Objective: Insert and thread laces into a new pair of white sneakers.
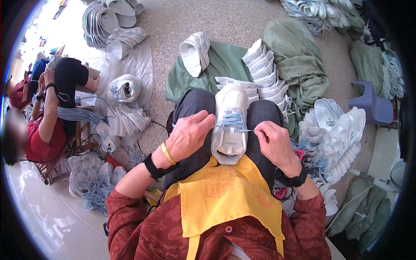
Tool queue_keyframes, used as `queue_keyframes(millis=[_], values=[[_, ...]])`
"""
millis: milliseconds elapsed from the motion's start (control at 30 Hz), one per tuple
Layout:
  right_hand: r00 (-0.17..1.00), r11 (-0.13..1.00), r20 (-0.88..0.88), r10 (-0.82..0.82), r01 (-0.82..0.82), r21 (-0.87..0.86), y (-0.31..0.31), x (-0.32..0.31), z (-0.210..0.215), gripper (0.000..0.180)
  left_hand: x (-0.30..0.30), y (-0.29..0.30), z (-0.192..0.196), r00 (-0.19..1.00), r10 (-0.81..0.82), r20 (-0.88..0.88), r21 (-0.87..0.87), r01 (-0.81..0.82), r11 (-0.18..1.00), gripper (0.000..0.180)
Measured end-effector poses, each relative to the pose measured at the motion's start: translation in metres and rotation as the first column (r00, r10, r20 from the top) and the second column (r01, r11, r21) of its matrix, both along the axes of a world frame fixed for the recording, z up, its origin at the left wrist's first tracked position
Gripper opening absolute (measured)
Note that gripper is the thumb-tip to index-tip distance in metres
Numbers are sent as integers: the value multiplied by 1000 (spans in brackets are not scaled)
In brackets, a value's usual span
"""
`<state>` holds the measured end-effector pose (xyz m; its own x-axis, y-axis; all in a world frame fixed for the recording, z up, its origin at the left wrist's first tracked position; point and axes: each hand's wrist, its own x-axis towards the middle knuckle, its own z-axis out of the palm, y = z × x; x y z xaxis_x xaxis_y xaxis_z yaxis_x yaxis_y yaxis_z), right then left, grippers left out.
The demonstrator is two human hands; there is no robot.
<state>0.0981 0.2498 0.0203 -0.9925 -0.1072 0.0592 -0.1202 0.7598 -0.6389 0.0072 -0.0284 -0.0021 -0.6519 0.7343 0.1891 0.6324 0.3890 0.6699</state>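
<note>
While white shoe (229, 125) sat on your lap | left hand (189, 135) pinched blue lace (232, 121) | right hand (277, 141) pinched its end

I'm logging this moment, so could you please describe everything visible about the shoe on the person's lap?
The white shoe lies sole down between the knees, toe pointing away, opening toward the yellow apron. Its upper looks like soft fabric, with pale blue laces crossing the front. The left hand and right hand each pinch a lace end, pulled out sideways.
</note>
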Motion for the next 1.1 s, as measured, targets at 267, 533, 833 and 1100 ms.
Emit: queue_keyframes(millis=[267, 533, 833, 1100], values=[[999, 999, 30, -18, 19, -34, 3, 14, 15, 7, 11, -19, 15, 998, -38, 58, -102, 44, 994, 13], [985, 984, -9, -171, 171, 49, 47, 29, 27, 6, 7, -54, 17, 986, 158, -50, -68, -161, 985, 13], [887, 890, 74, -455, 451, 69, 167, 81, 3, 18, 2, -145, 10, 868, 492, -63, -280, -489, 827, 9], [766, 779, 147, -626, 620, 93, 271, 128, -32, 20, -25, -251, -3, 741, 659, -131, -255, -667, 700, 13]])
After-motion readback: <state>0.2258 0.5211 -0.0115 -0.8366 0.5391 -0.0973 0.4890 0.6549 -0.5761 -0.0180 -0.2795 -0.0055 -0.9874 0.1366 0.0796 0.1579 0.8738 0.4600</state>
